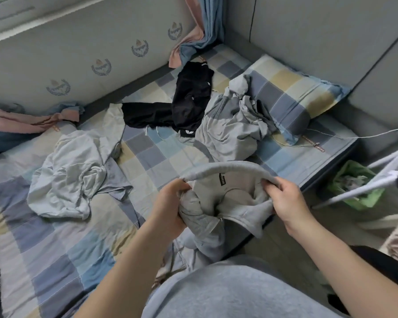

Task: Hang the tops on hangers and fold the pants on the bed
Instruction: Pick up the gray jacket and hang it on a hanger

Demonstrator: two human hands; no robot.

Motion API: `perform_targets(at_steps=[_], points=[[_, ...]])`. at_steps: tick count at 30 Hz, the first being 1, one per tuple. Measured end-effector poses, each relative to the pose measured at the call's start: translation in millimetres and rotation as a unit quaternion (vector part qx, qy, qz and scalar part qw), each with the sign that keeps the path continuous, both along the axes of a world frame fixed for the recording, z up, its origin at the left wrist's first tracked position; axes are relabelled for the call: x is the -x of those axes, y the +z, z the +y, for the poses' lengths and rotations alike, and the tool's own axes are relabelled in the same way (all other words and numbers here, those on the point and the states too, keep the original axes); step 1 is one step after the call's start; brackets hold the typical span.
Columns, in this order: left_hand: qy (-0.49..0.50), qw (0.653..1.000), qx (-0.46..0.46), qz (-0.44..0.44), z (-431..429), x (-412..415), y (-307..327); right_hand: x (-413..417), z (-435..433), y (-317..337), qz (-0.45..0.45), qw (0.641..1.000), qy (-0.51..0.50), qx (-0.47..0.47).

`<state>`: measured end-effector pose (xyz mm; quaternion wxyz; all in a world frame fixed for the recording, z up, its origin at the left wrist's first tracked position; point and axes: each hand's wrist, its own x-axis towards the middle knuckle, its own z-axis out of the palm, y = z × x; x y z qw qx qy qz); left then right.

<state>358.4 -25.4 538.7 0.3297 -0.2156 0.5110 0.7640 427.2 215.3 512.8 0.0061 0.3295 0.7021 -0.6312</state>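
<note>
I hold a grey fleece garment [230,203] above the bed's near edge, its ribbed band arched open between my hands. My left hand [170,207] grips the bunched fabric at the band's left end. My right hand [283,198] pinches the band's right end. A black label shows inside the band. On the checked bed sheet [62,244] lie a pale grey-green garment [76,166] at the left, a black garment [182,104] in the middle back, and a crumpled grey garment [230,127] to its right.
A checked pillow [287,92] lies at the bed's head on the right. White hanger arms [377,180] reach in from the right edge above a green bin [354,187] on the floor. Pink and blue curtains [193,37] hang along the far wall.
</note>
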Motion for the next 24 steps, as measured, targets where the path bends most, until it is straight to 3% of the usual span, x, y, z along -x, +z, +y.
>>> perform_targets(at_steps=[4, 10, 17, 24], points=[[-0.141, 0.988, -0.053, 0.036, -12, -10, 8, -53, -26, 18, 0.06, 0.992, -0.11, -0.03], [-0.321, 0.945, -0.011, 0.068, -1, -59, 0, -170, -71, 31, 0.111, 0.946, -0.302, -0.036], [-0.519, 0.847, -0.043, 0.104, 51, -149, -5, -316, -117, 44, 0.114, 0.835, -0.531, -0.092], [-0.653, 0.741, -0.088, 0.127, 117, -250, 1, -420, -132, 56, 0.093, 0.739, -0.656, -0.126]])
